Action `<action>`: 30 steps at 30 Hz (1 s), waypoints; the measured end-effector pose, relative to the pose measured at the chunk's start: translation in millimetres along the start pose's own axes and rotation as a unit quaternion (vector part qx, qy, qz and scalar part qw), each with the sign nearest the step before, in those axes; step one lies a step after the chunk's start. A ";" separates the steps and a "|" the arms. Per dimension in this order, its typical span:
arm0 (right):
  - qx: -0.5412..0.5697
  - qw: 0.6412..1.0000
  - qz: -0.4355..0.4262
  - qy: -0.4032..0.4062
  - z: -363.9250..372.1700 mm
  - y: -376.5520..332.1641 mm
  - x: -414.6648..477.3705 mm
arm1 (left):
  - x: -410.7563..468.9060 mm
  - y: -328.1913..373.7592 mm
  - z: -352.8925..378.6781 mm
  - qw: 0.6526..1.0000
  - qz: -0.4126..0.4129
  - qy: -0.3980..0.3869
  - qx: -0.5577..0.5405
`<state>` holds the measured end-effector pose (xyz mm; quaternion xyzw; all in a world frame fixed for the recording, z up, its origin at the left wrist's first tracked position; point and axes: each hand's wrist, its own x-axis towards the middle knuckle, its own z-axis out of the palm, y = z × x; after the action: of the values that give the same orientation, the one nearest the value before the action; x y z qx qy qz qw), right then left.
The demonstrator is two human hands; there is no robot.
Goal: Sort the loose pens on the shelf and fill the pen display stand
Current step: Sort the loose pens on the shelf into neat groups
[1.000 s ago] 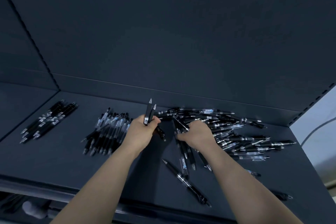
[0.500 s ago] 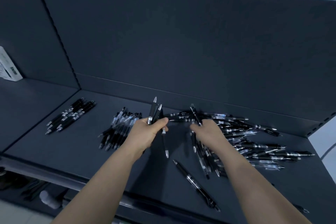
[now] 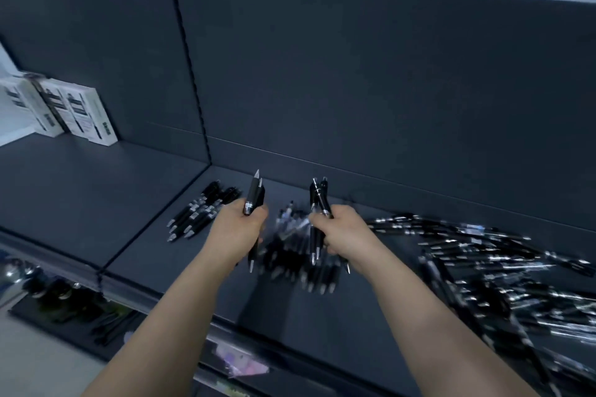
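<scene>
Seen from above, two bare forearms reached over a dark shelf (image 3: 161,255). The left hand (image 3: 237,232) gripped a few black pens (image 3: 254,195) upright, tips up. The right hand (image 3: 343,234) clutched its own bundle of black pens (image 3: 319,195). A neat group of pens (image 3: 201,213) lay at left, a blurred heap (image 3: 301,259) between the hands, and a loose scatter (image 3: 483,255) at right. White boxes (image 3: 90,116) stood far left.

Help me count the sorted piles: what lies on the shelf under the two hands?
A blurred pile of black pens lies on the shelf between and under the left hand and right hand. Both hands cover its edges, so its full extent is hidden.
</scene>
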<state>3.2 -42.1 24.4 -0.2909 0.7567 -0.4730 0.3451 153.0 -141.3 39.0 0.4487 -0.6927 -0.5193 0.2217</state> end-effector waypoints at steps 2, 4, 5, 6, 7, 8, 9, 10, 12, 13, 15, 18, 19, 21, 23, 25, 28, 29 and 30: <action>0.003 1.000 0.007 -0.008 32.7 -16.1 10.3 | 18.8 -10.7 -31.2 0.999 0.001 0.032 0.030; -0.002 1.000 0.016 -0.015 65.4 -31.6 20.9 | 40.7 -22.8 -61.7 0.996 -0.001 0.060 0.062; -0.004 1.000 0.024 -0.019 80.7 -37.8 25.8 | 51.7 -29.1 -75.4 0.995 -0.001 0.069 0.079; -0.008 0.999 0.036 -0.024 95.2 -43.3 30.1 | 62.0 -34.9 -87.5 0.992 -0.001 0.074 0.098; -0.015 0.998 0.050 -0.029 108.8 -47.1 34.4 | 71.7 -40.5 -98.1 0.990 -0.004 0.074 0.119; -0.023 0.997 0.065 -0.034 121.7 -50.3 38.4 | 81.2 -46.0 -106.8 0.988 -0.006 0.069 0.139; -0.035 0.996 0.078 -0.034 133.4 -52.4 42.7 | 89.8 -50.8 -114.0 0.985 -0.006 0.062 0.158; -0.047 0.994 0.090 -0.028 144.1 -54.1 47.1 | 98.6 -55.8 -119.9 0.983 -0.003 0.050 0.176; -0.062 0.992 0.109 -0.009 160.6 -55.3 55.5 | 114.4 -64.5 -127.6 0.979 0.005 0.024 0.201; -0.068 0.991 0.118 0.002 167.4 -54.8 59.8 | 121.2 -67.7 -130.0 0.978 0.010 0.011 0.208; -0.080 0.987 0.136 0.025 177.2 -54.8 64.1 | 129.3 -71.7 -132.3 0.976 0.027 -0.013 0.217; -0.038 0.986 0.151 0.063 183.0 -53.5 63.4 | 135.1 -78.8 -132.5 0.973 0.054 -0.038 0.221; -0.045 0.986 0.141 0.079 182.2 -53.0 62.4 | 135.8 -80.9 -133.3 0.974 0.059 -0.041 0.216; -0.114 0.979 0.124 0.112 179.1 -51.3 59.2 | 139.2 -87.8 -134.1 0.976 0.067 -0.040 0.205; -0.183 0.966 0.117 0.138 176.2 -48.1 56.1 | 141.1 -94.3 -134.0 0.972 0.081 -0.032 0.219; -0.239 0.953 0.113 0.151 176.8 -45.5 53.8 | 137.1 -96.9 -133.7 0.965 0.095 -0.018 0.244; -0.263 0.945 0.110 0.162 181.3 -42.7 52.1 | 131.1 -101.7 -136.1 0.957 0.107 -0.003 0.270; -0.260 0.945 0.104 0.167 182.9 -41.8 52.6 | 130.4 -102.7 -137.5 0.955 0.108 -0.001 0.275; -0.258 0.946 0.096 0.173 184.9 -42.1 53.2 | 130.7 -103.7 -138.6 0.955 0.108 -0.002 0.276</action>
<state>123.9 -194.2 -8.2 -0.2095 0.9251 -0.2693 0.1665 235.5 -330.8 -26.8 0.4142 -0.8536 -0.2818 0.1427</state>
